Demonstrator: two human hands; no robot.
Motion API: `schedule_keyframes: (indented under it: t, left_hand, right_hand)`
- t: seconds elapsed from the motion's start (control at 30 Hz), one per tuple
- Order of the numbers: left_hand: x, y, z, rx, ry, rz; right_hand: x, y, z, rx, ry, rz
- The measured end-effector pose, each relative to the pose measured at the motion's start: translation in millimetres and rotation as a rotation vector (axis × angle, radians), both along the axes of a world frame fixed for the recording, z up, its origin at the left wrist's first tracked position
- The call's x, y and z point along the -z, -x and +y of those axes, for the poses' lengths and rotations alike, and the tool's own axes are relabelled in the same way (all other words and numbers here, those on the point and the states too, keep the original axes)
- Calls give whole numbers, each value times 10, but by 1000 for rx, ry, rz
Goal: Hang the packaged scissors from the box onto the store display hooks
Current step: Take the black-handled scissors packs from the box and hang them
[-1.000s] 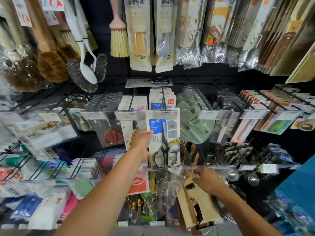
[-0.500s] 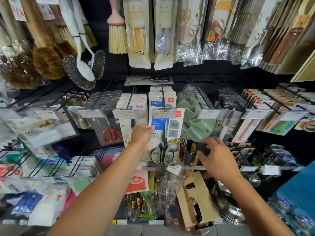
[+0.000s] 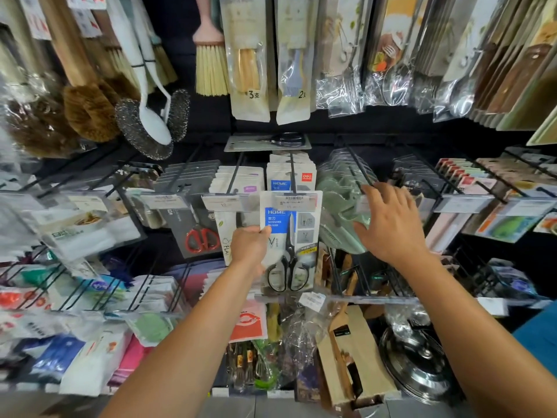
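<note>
My left hand (image 3: pixel 248 247) grips the left edge of a packaged pair of black scissors (image 3: pixel 291 236), a white card with a blue HOME label. The pack hangs at the front of a black display hook (image 3: pixel 291 168), under a clear price tag. Several like packs (image 3: pixel 291 178) sit further back on the same hook. My right hand (image 3: pixel 388 223) is raised with fingers spread, holding nothing, just right of the pack and in front of green items (image 3: pixel 337 206). The box is not in view.
Red-handled scissors (image 3: pixel 201 239) hang on the hook to the left. Another scissors pack (image 3: pixel 268 142) lies flat behind the hooks. Brushes and utensils hang above. Wooden boards (image 3: pixel 349 342) and a steel lid (image 3: pixel 416 363) fill the shelf below.
My right hand rose from the lower shelf up to the hook row, right of the pack. My left hand kept its hold on the scissors pack, which stayed at the hook's front.
</note>
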State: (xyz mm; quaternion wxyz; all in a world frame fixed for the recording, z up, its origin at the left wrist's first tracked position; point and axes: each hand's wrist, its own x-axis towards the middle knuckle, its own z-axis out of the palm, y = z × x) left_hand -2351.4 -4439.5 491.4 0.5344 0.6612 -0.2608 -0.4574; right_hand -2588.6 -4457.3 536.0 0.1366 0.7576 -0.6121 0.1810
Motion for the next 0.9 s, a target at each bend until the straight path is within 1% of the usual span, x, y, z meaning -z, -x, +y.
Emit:
schedule_keyframes:
  t: [0.27, 0.4, 0.6, 0.73, 0.9]
  left_hand:
    - [-43, 20, -30, 6, -32, -39]
    - [-15, 33, -52, 3, -15, -19]
    - [31, 84, -106, -73, 12, -123]
    - [3, 110, -148, -72, 18, -119]
    - [4, 125, -70, -77, 30, -64]
  right_hand:
    - [21, -5, -27, -22, 23, -11]
    - [20, -16, -24, -22, 22, -24]
    - [26, -16, -32, -24, 26, -32]
    - [25, -17, -39, -23, 22, -38]
    - [44, -13, -53, -31, 29, -61]
